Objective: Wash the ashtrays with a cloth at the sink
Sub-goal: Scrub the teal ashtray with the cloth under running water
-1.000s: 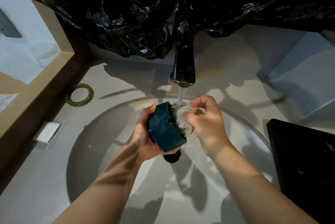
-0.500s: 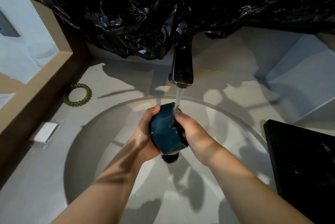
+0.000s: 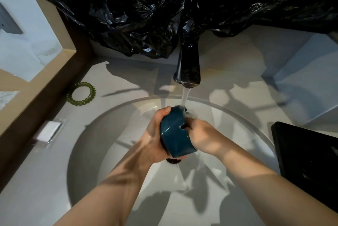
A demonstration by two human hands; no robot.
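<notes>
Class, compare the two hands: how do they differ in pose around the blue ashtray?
The left hand cups the ashtray from outside; the right hand reaches into its hollow. The left hand's thumb shows at the top rim; the right hand's fingertips are hidden inside. Both touch the ashtray under the stream from the tap.

Fingers of the right hand (image 3: 204, 135) vanish inside the ashtray (image 3: 172, 134); drain (image 3: 173, 161) mostly hidden behind it; far tap (image 3: 188, 66) top under the bag (image 3: 146, 15)
</notes>
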